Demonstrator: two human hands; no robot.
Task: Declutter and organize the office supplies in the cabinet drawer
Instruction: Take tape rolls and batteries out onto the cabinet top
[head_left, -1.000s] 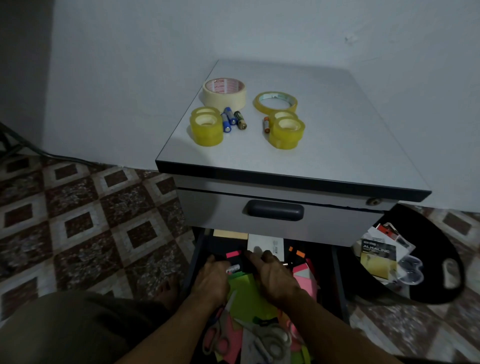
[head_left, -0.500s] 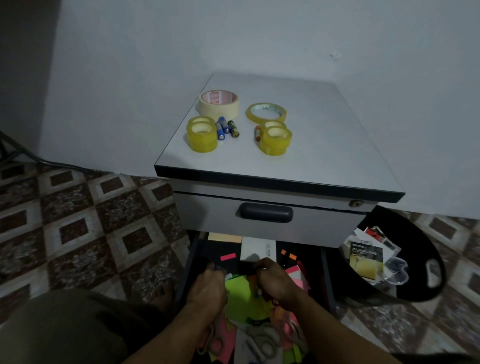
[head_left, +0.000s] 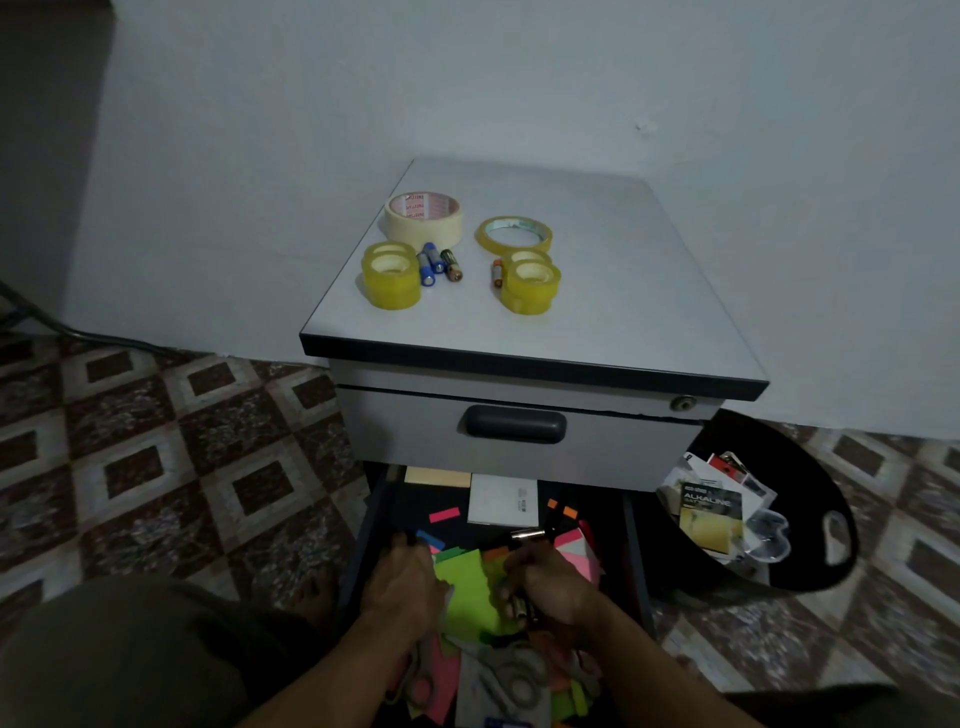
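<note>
Dark batteries (head_left: 517, 607) are held in the curled fingers of the right hand (head_left: 550, 587), just beside a green paper (head_left: 462, 587), and the left hand (head_left: 402, 582) rests at its other edge, where I cannot tell if it holds something, all inside the open drawer (head_left: 371, 525) below the cabinet top (head_left: 623, 291) with tape rolls (head_left: 392, 275).

Single head-worn view, above and in front of the cabinet (head_left: 623, 312).
It faces forward and down, close over the open drawer (head_left: 410, 512) at the cabinet's base.
</note>
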